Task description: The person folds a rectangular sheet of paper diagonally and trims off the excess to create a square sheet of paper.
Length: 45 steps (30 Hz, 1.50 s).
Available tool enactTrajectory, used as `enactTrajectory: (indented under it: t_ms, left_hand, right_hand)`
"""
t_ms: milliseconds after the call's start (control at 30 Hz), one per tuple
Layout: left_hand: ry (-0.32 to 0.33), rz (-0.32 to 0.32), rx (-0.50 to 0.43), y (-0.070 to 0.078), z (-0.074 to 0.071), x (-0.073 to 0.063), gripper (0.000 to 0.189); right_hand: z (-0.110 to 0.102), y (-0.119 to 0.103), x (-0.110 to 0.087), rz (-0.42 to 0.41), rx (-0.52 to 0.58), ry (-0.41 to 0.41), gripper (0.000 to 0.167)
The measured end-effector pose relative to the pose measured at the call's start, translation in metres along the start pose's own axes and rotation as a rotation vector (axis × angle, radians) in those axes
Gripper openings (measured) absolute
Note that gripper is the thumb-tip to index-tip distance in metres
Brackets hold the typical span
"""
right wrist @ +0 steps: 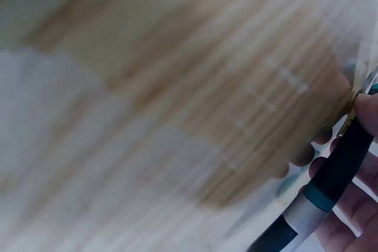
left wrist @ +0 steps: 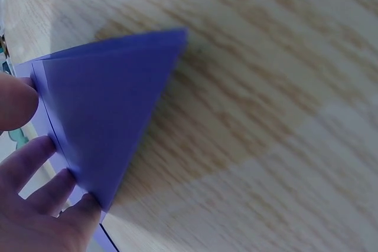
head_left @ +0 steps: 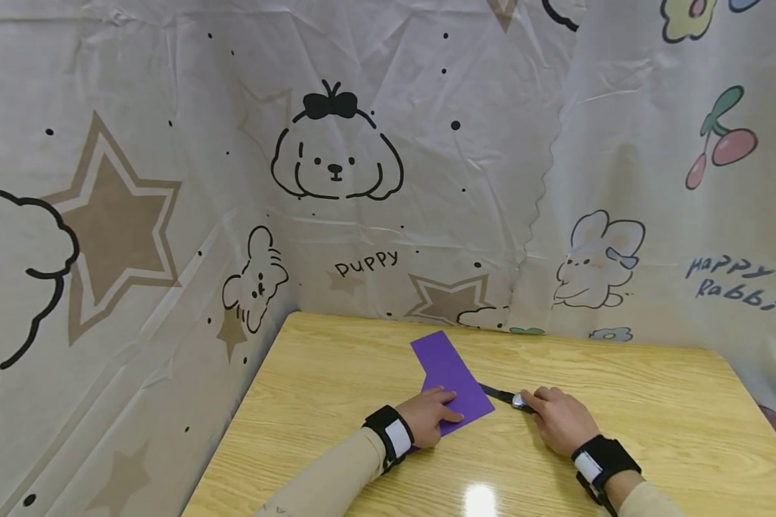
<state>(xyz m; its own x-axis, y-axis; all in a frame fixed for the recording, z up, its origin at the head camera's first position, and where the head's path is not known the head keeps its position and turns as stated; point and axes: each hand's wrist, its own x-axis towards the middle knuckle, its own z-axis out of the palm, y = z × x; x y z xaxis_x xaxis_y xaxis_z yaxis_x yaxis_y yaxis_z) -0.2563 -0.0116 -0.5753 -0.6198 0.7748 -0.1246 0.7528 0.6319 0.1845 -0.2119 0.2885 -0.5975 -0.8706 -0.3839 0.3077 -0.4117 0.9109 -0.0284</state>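
Note:
A folded sheet of purple paper (head_left: 451,373) lies on the wooden table, one strip of it pointing away toward the back. My left hand (head_left: 423,416) presses it down with spread fingers. In the left wrist view, a triangular flap (left wrist: 112,104) shows with a layered edge, and the fingertips (left wrist: 41,146) rest along one side of it. My right hand (head_left: 564,422) grips a knife (head_left: 506,397) by its dark handle (right wrist: 342,163), which has a teal ring and a silver band. The blade reaches to the paper's right edge, where its tip is hidden.
The wooden table (head_left: 323,366) has a glossy surface with a bright light reflection near the front. Printed cloth (head_left: 336,237) with cartoon animals and stars hangs along the left and back edges of the table. Black straps (head_left: 389,434) circle both wrists.

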Motion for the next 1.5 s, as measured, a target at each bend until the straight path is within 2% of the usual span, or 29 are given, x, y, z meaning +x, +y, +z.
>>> enactTrajectory:
  t_ms: [367,667,800,900,1033,1167,1233,1367,1500]
  left_hand:
    - [0.001,-0.002,-0.03,0.004,0.0,0.002,0.065]
    - [-0.01,0.004,-0.035,0.004,0.0,0.003,0.064]
    - [0.016,-0.001,0.017,0.004,0.001,0.002,0.054]
    - [0.059,-0.016,0.123,0.009,0.001,0.005,0.045]
    - [0.088,-0.07,0.213,0.013,0.005,0.008,0.035]
    - [0.062,-0.153,0.121,0.012,0.013,0.007,0.034]
    - [0.054,-0.173,0.081,0.01,0.013,0.007,0.036]
    - [0.04,-0.14,0.077,0.007,0.011,0.007,0.036]
    - [0.027,-0.11,0.07,0.007,0.01,0.007,0.036]
  right_hand:
    - [0.008,-0.011,0.013,-0.028,0.018,-0.009,0.04]
    - [0.005,-0.002,0.004,0.005,-0.007,-0.017,0.042]
    - [0.006,0.001,0.001,0.006,-0.01,-0.013,0.042]
    - [0.007,0.0,0.001,0.013,-0.013,-0.009,0.042]
    - [0.008,-0.002,-0.001,0.021,0.009,-0.009,0.042]
    - [0.009,-0.005,0.001,0.006,0.013,-0.016,0.042]
    - [0.008,-0.007,0.004,-0.005,0.009,-0.004,0.042]
    - [0.005,-0.012,0.011,-0.027,0.024,0.015,0.041]
    - [0.006,-0.016,0.016,-0.035,0.025,-0.011,0.04]
